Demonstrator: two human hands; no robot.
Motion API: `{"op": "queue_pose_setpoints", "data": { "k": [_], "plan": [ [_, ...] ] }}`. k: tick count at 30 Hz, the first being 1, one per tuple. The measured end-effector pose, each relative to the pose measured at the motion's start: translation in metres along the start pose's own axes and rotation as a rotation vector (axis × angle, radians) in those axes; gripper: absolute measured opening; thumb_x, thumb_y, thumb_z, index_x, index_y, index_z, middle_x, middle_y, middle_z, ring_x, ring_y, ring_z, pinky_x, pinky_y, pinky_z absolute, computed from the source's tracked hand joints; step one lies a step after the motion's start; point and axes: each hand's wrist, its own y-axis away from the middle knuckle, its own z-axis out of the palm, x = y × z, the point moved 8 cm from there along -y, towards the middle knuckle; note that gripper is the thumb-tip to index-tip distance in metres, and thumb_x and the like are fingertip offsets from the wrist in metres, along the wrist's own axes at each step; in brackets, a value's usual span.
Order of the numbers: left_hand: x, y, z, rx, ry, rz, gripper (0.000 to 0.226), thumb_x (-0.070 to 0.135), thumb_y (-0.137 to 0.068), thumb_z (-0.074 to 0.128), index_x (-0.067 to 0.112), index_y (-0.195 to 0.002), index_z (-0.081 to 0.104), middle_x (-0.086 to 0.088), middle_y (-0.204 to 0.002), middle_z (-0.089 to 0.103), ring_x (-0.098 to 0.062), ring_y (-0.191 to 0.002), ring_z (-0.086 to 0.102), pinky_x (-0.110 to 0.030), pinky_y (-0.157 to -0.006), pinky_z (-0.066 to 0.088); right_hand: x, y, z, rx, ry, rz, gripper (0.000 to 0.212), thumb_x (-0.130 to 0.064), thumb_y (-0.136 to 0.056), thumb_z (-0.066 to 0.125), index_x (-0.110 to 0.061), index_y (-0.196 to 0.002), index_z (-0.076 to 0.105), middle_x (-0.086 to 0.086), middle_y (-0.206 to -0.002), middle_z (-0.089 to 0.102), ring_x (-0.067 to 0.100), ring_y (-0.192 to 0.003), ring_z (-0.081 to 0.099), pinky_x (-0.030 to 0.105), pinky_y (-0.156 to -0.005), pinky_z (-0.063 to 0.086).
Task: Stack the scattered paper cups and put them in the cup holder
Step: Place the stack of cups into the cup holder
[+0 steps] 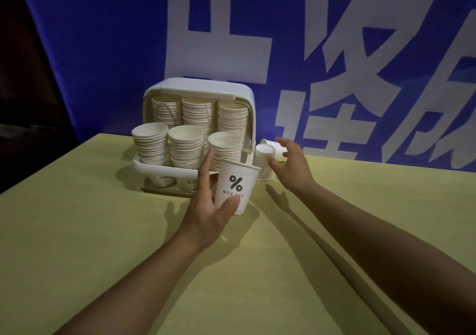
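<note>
The left hand [206, 211] covers the lower left of the printed cup [235, 189], and its thumb crosses the lettering under the percent mark, so the last word is only partly legible; the cup's base is hidden behind the thumb and palm. The lower shelf of the holder [195, 126] lies in shadow behind the front lip, and the things there are too dim to name. The upturned cup [264, 163] just right of the holder is partly masked by the right hand [291, 164], and a lying cup [274, 148] behind it shows only its mouth and a strip of wall.

The left hand grips the printed cup, thumb across its front, fingers stretched up along its left side; the cup stands upright, tilted slightly, just in front of the holder above the yellow table [103, 231]. The right hand is spread wide, fingers relaxed, holding nothing; its thumb is close to the upturned cup, though whether it touches cannot be told. Six cup stacks [185, 143] fill the holder, three front, three behind.
</note>
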Motion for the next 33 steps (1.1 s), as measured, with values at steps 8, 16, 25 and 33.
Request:
{"op": "queue_pose_setpoints", "data": {
  "k": [8, 16, 25, 33],
  "plan": [
    [-0.013, 0.000, -0.007, -0.105, -0.009, -0.055, 0.071, 0.047, -0.064, 0.066, 0.055, -0.130, 0.042, -0.001, -0.116, 0.059, -0.009, -0.087, 0.067, -0.027, -0.066, 0.058, 0.014, -0.015, 0.037, 0.005, -0.023, 0.050, 0.067, -0.023, -0.087, 0.077, -0.027, -0.145, 0.044, 0.000, -0.138, 0.054, 0.020, -0.118, 0.056, 0.034, -0.095, 0.050],
    [-0.027, 0.004, 0.006, -0.222, -0.090, -0.181, 0.071, 0.063, -0.067, 0.068, 0.052, -0.133, 0.043, 0.015, -0.122, 0.059, -0.008, -0.115, 0.057, -0.043, -0.094, 0.055, 0.004, 0.036, -0.020, 0.122, -0.240, 0.041, 0.055, -0.020, -0.084, 0.076, -0.040, -0.126, 0.048, -0.006, -0.128, 0.040, 0.014, -0.107, 0.052, 0.016, -0.084, 0.049],
    [-0.015, 0.014, 0.023, -0.280, -0.010, -0.166, 0.090, 0.057, -0.069, 0.073, 0.061, -0.147, 0.029, 0.013, -0.141, 0.057, -0.010, -0.127, 0.057, -0.047, -0.100, 0.054, -0.039, 0.107, -0.012, 0.012, -0.707, -0.012, 0.021, -0.029, -0.090, 0.072, -0.025, -0.100, 0.054, -0.011, -0.107, 0.065, 0.017, -0.099, 0.069, 0.032, -0.073, 0.061],
    [-0.015, 0.010, 0.008, -0.169, -0.028, -0.121, 0.092, 0.057, -0.069, 0.072, 0.066, -0.145, 0.020, 0.007, -0.147, 0.047, -0.018, -0.118, 0.063, -0.048, -0.091, 0.059, -0.044, 0.121, 0.005, -0.108, -0.582, -0.056, 0.033, -0.018, -0.100, 0.058, -0.040, -0.123, 0.064, -0.007, -0.119, 0.060, 0.002, -0.109, 0.061, 0.017, -0.085, 0.054]
  ]
}}
